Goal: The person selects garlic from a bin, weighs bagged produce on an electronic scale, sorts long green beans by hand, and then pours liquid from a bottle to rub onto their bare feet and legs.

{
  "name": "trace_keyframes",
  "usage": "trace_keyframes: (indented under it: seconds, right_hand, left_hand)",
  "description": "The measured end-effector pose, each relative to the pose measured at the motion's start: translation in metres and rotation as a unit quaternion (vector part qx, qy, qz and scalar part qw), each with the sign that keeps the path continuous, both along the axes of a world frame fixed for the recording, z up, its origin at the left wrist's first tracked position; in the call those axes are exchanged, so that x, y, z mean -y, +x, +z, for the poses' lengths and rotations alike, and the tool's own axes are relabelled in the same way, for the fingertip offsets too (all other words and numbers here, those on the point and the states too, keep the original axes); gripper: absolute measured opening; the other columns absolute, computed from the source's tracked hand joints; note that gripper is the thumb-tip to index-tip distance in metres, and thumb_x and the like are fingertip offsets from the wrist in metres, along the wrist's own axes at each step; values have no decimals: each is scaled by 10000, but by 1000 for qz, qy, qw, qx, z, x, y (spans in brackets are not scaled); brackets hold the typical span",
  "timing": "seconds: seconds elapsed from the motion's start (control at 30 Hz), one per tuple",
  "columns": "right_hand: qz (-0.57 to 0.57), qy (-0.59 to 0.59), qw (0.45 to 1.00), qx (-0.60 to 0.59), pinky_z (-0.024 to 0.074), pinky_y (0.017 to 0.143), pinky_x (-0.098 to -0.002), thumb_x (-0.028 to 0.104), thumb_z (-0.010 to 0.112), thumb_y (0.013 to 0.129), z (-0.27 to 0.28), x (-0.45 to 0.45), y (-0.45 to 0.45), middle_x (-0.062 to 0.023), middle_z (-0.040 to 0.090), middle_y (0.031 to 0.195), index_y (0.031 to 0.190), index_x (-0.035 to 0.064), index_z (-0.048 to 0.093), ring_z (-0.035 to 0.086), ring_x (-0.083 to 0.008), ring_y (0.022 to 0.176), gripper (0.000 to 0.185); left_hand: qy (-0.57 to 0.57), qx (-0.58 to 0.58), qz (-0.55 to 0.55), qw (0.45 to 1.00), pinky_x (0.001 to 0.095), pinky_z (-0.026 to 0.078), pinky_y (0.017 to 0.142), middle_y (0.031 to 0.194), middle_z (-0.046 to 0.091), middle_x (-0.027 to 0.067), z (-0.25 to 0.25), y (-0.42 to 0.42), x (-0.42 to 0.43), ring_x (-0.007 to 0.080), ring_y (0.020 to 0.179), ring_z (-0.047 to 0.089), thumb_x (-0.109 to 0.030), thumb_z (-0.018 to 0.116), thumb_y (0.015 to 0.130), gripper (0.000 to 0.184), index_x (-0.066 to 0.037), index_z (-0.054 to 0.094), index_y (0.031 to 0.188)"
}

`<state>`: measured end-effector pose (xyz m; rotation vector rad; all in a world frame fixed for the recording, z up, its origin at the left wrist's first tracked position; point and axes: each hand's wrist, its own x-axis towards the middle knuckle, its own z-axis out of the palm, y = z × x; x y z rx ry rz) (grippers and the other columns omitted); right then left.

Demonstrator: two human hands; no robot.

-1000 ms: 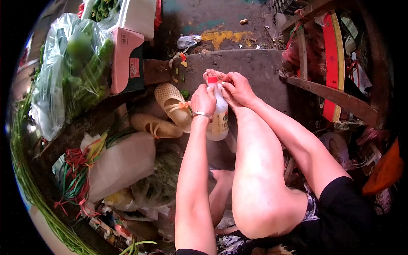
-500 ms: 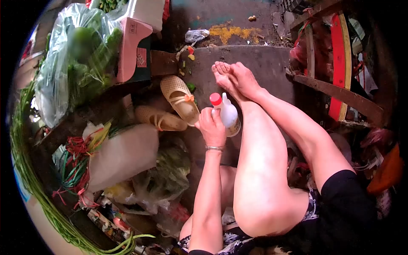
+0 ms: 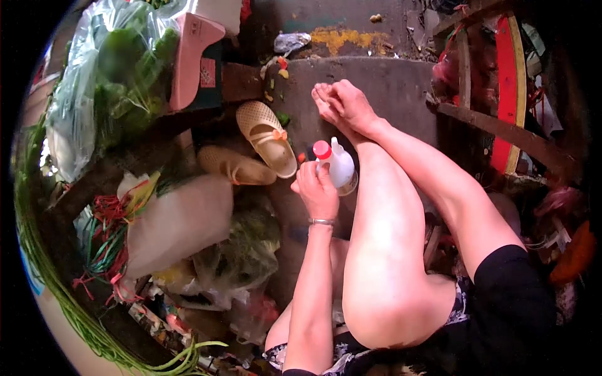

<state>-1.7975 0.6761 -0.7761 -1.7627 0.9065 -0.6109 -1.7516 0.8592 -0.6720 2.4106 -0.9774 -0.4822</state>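
Observation:
A white plastic bottle with a red cap stands tilted beside my bare leg. My left hand is closed round the bottle's near side, just below the cap, a bracelet on its wrist. Farther forward, my right hand lies over my bare foot, its fingers curled at the toes; whether they pinch anything is hidden. Two beige perforated shoes, one with an orange bow, lie to the left of the bottle.
Bagged green vegetables and a pink box are at the upper left. Long green beans hang along the left edge. Plastic bags lie below the shoes. A wooden frame with a red board stands on the right.
My left hand and the bottle have moved away from the foot, back toward my body, and the bottle has tilted. My right hand has stayed at the foot.

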Motion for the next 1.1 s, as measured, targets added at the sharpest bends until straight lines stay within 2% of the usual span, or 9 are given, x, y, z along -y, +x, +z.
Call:
trace_keyframes:
  seconds: [0.07,0.1,0.27,0.33,0.5,0.63,0.87,1.0,1.1]
  right_hand:
    - [74,41,995,-55,458,807,-459,271,583,878,20,5,-2,-226,580,981,987,39,596,566,-422,909,257]
    - [53,-31,997,-39,448,708,-426,99,607,834,17,5,-5,-183,522,857,874,10,519,542,-375,815,132]
    - [-16,-49,998,-38,452,709,-431,90,608,823,-9,2,-1,-185,527,867,872,9,517,540,-385,816,131]
    - [34,-70,997,8,454,703,-427,84,606,821,1,0,-2,-182,529,859,873,13,523,546,-379,816,121]
    - [120,-56,991,-21,454,694,-427,78,578,842,10,16,-23,-184,526,864,898,14,524,541,-390,805,100]
    - [2,-62,998,-22,449,693,-434,89,584,844,-10,6,5,-192,517,859,869,16,505,537,-398,806,110]
    - [95,-58,993,-27,452,682,-425,68,589,828,10,15,-18,-176,527,850,862,20,508,545,-384,799,100]
    - [1,-64,997,-39,459,694,-422,71,587,838,-16,5,9,-174,535,862,899,23,530,551,-380,809,97]
    - [58,-57,996,-17,466,713,-424,91,587,845,-3,1,-6,-179,543,890,911,24,533,555,-380,826,109]
  left_hand:
    - [2,-15,14,1000,399,315,767,870,547,98,0,0,-4,302,878,525,-184,530,896,128,-56,538,894]
    - [-3,-29,25,999,398,315,767,871,546,97,0,2,-1,302,878,525,-178,532,893,121,-57,537,893]
    - [9,-11,15,1000,402,316,772,867,542,91,2,0,3,298,876,522,-172,537,887,113,-60,533,892]
    - [-16,2,5,1000,405,313,768,863,539,88,4,-3,1,297,875,520,-185,535,893,125,-60,532,891]
    - [-9,1,18,1000,404,314,772,864,538,87,3,-1,2,295,874,518,-192,531,897,129,-63,535,893]
    - [5,5,9,1000,401,312,770,863,538,87,0,-2,2,295,869,519,-202,533,900,136,-66,541,900]
    - [0,-5,23,1000,402,316,777,859,544,89,5,-1,2,296,859,518,-201,538,897,134,-67,545,905]
    - [0,7,6,1000,401,316,785,867,547,88,2,-2,2,294,869,518,-188,533,897,120,-69,544,903]
    - [2,5,10,1000,401,315,787,871,548,87,6,-5,-5,292,879,518,-185,528,899,117,-69,544,904]
